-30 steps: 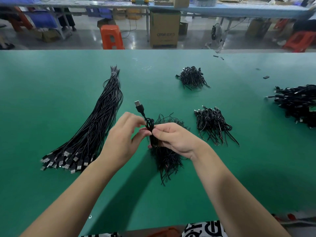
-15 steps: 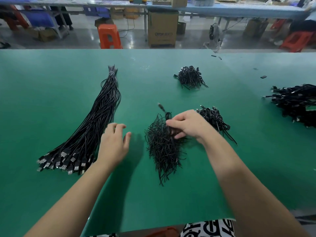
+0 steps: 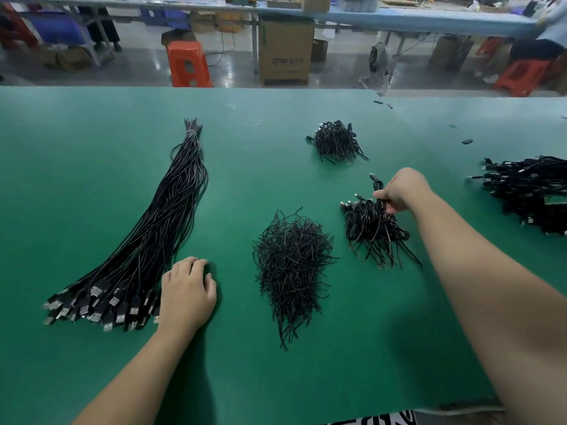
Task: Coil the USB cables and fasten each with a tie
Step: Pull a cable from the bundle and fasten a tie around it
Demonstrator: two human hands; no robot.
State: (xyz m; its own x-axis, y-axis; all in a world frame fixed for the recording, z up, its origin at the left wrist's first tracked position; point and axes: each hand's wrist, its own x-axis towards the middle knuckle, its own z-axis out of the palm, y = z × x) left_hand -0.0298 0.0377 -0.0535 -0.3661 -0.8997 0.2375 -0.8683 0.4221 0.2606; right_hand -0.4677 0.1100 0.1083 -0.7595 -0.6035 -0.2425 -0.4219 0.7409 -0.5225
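Observation:
A long bundle of straight black USB cables (image 3: 159, 234) lies on the left of the green table (image 3: 92, 148), plugs fanned out at the near end. My left hand (image 3: 187, 292) rests beside those plugs, fingers loosely bent, holding nothing. A heap of loose black ties (image 3: 291, 265) sits in the middle. My right hand (image 3: 399, 191) grips a coiled cable (image 3: 378, 191) just above a pile of coiled cables (image 3: 374, 231) to the right of the ties.
Another small pile of coiled cables (image 3: 336, 141) lies farther back. A large heap of black cables (image 3: 530, 191) fills the right edge. Small black bits (image 3: 468, 141) dot the far right. Beyond the table stand an orange stool (image 3: 188, 64) and a cardboard box (image 3: 287, 50).
My right hand has carried the coiled cable from the middle over to the pile of coiled cables on the right. My left hand let go and dropped to the plug ends of the bundle.

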